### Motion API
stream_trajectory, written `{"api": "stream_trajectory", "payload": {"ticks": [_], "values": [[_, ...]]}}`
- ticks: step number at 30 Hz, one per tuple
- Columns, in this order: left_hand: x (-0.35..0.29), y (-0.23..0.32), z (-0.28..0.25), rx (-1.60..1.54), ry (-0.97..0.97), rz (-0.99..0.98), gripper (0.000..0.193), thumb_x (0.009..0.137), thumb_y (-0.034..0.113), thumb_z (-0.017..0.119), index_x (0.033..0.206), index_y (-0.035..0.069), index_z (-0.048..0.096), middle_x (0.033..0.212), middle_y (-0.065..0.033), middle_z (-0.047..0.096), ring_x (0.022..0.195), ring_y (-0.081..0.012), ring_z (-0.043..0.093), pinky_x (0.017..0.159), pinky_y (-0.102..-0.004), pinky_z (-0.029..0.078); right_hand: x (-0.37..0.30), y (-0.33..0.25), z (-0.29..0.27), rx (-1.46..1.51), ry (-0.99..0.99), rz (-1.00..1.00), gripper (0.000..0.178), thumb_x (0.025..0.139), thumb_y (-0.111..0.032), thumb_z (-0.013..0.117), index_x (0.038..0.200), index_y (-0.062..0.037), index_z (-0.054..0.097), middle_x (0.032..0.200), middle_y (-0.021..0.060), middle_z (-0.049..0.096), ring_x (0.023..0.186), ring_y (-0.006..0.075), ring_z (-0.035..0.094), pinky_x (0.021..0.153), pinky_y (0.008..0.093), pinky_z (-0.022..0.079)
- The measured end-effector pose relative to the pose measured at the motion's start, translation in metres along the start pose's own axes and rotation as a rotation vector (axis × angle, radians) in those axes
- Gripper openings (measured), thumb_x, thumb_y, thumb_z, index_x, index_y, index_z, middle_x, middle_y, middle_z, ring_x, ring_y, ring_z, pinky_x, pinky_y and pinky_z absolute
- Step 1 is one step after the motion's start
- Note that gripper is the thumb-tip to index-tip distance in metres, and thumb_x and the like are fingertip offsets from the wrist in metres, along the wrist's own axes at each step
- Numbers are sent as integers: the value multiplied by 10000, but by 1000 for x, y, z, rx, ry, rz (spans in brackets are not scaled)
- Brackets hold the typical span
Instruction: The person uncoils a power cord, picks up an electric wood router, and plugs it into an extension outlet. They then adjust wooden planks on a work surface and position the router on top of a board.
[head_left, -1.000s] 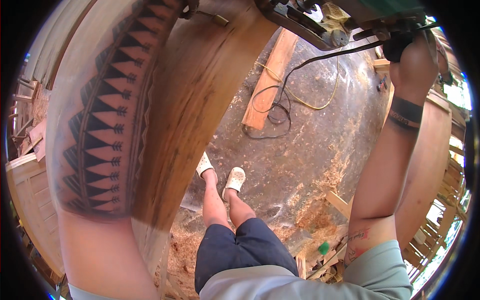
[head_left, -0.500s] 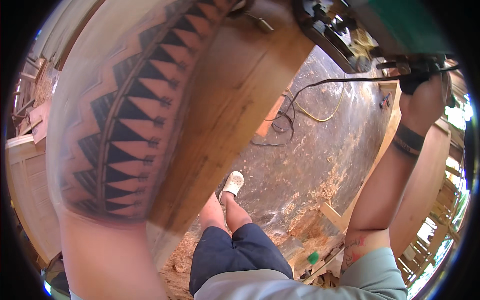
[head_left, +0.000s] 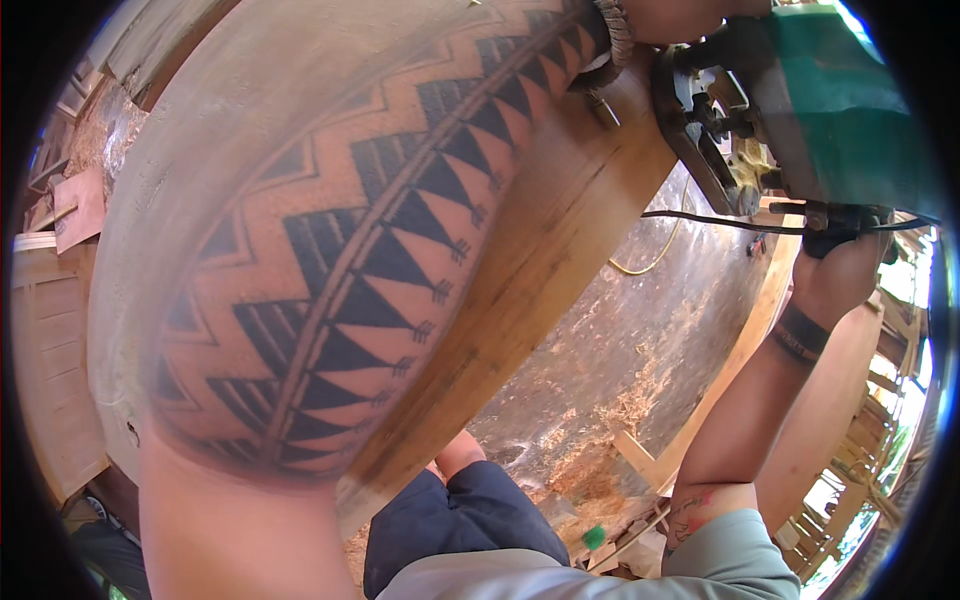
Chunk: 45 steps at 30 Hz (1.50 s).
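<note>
A green corded power tool (head_left: 850,110) with a metal base stands at the edge of a large wooden plank (head_left: 560,230). My right hand (head_left: 840,268) is closed around its black handle on the near side. Across the plank stretches my tattooed left arm. At the top edge my left hand (head_left: 690,18), with a bracelet at the wrist, is closed on the tool's far side; its fingers are partly cut off by the picture's edge. A black cord (head_left: 720,224) runs beside the right hand. The tool's cutting part is hidden.
Wood shavings (head_left: 600,410) lie over the dark floor (head_left: 580,350), where a yellow cord (head_left: 640,268) curves. At the right is a long timber edge (head_left: 745,350). Below lie offcuts and a small green thing (head_left: 593,538). A panelled wooden piece (head_left: 60,370) stands at the left.
The view has shifted, and the tool and right hand now sit lower in it. My left hand has come into view at the top. The shoe has left view behind the plank.
</note>
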<state>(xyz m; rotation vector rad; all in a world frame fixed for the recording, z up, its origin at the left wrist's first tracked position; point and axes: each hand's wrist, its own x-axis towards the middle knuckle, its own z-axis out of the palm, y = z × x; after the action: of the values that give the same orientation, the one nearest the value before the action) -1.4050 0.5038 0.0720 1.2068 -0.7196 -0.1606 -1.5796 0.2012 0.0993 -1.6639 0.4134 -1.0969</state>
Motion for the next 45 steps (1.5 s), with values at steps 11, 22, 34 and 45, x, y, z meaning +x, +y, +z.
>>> {"api": "stream_trajectory", "payload": {"ticks": [11, 22, 34, 45], "values": [[14, -6, 3, 28, -42, -48, 447, 834, 311, 673, 983, -109, 696, 885, -152, 724, 750, -215, 696, 674, -328, 560, -6, 2, 2, -65, -21, -82, 198, 1006, -150, 560, 1151, -30, 621, 1059, 83, 669, 930, 207, 679, 794, 335, 580], [10, -12, 31, 7, 36, -105, 466, 906, 303, 633, 1208, -32, 515, 963, -137, 686, 752, -244, 702, 590, -342, 586, -11, 22, 1, -89, -155, -311, 238, 845, 26, 638, 1061, -43, 713, 1182, 138, 641, 1018, 313, 673, 850, 363, 572], [22, 1, 27, 348, 199, -227, 423, 935, 415, 542, 1106, 39, 632, 923, -129, 646, 720, -289, 687, 608, -419, 575, -22, -2, 39, -174, -190, -643, 234, 1064, -234, 495, 1120, -18, 565, 921, 66, 603, 761, 152, 557, 718, 325, 488], [47, 16, -3, 846, 106, -294, 657, 939, 618, 434, 1379, 138, 519, 1323, -209, 540, 1053, -424, 611, 832, -558, 523, -44, 0, 51, -488, -127, -853, 352, 997, -32, 399, 1297, -27, 582, 1014, 188, 674, 936, 288, 704, 652, 438, 625]]}}
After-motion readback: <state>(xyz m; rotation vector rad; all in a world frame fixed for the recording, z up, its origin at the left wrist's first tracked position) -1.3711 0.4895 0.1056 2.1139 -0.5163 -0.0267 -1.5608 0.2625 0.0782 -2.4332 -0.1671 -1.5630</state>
